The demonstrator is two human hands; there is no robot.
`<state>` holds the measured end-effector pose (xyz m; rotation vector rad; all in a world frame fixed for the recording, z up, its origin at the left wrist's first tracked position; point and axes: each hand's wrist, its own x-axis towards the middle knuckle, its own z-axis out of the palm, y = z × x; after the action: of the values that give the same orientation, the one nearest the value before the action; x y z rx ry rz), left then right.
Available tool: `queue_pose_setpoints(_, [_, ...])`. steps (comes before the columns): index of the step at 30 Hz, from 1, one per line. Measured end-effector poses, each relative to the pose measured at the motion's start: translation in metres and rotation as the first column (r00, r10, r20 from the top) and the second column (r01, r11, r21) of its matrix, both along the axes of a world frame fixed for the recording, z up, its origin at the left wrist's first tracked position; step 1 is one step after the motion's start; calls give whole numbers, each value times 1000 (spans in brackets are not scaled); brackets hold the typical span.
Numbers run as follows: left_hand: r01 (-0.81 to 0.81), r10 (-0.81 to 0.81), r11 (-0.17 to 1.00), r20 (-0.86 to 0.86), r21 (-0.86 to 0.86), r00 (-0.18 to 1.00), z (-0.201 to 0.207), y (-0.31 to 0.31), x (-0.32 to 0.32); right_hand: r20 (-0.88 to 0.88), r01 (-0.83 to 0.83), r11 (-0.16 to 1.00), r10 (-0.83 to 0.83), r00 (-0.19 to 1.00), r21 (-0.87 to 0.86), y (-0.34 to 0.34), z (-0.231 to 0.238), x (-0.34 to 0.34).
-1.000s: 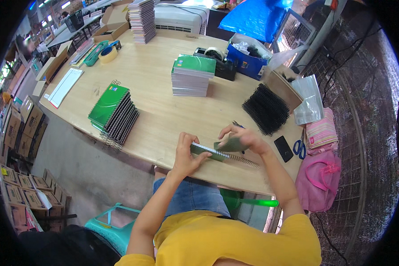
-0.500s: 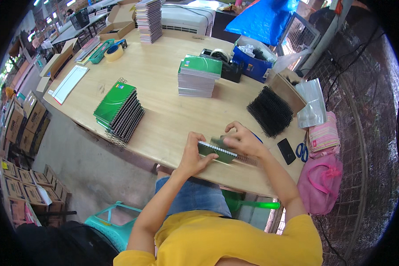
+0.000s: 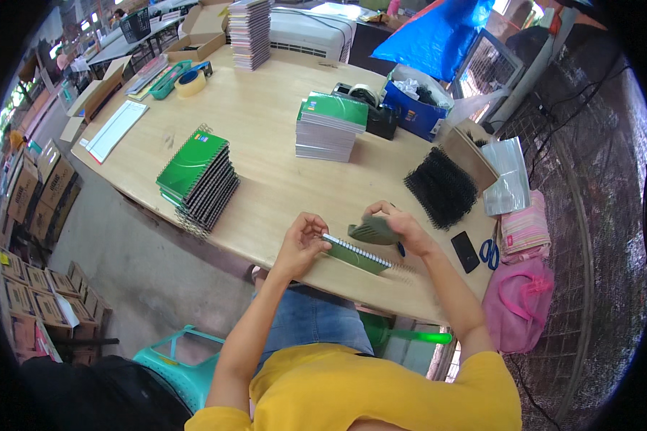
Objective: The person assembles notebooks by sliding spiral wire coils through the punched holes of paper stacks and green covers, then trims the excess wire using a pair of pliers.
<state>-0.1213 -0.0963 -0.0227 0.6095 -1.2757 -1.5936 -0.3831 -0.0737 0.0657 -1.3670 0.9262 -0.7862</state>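
Observation:
A small green notebook (image 3: 358,258) lies at the table's near edge, its punched spine showing a row of white gaps. A thin wire-like coil (image 3: 404,271) sticks out past its right end, faint and blurred. My left hand (image 3: 303,244) is closed on the notebook's left end, thumb on top and fingers curled. My right hand (image 3: 404,228) grips a dark olive-green, curved, ribbed piece (image 3: 374,230), whose kind I cannot make out; it is held just above the spine. Something blue beneath my right hand is mostly hidden.
Coil-bound green notebooks (image 3: 200,176) are stacked at left; a stack of unbound ones (image 3: 331,126) stands mid-table. Black coils (image 3: 442,187) lie right, near a phone (image 3: 465,251) and blue scissors (image 3: 489,253). Behind are a tape dispenser (image 3: 381,118) and a blue box (image 3: 413,115).
My right hand has lifted the olive-green piece away from the spine and turned it. My left hand has shifted slightly left, its thumb now nearer the notebook's left end.

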Motion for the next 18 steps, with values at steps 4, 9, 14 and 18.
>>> queue_pose_setpoints(4, [19,-18,999,-28,34,999,-7,0,-2,-300,-26,984,-29,954,-178,-6,-11,4])
queue_pose_setpoints(9, [-14,14,1000,-49,8,999,-11,-3,-1,-572,-186,923,-43,819,-336,-26,-11,20])
queue_pose_setpoints(14, [-98,103,994,-136,44,985,12,10,18,-687,97,790,-580,437,-605,8,-32,-16])
queue_pose_setpoints(18, [-99,113,991,-172,88,979,32,22,15,-712,86,708,-692,-119,-701,43,-72,-14])
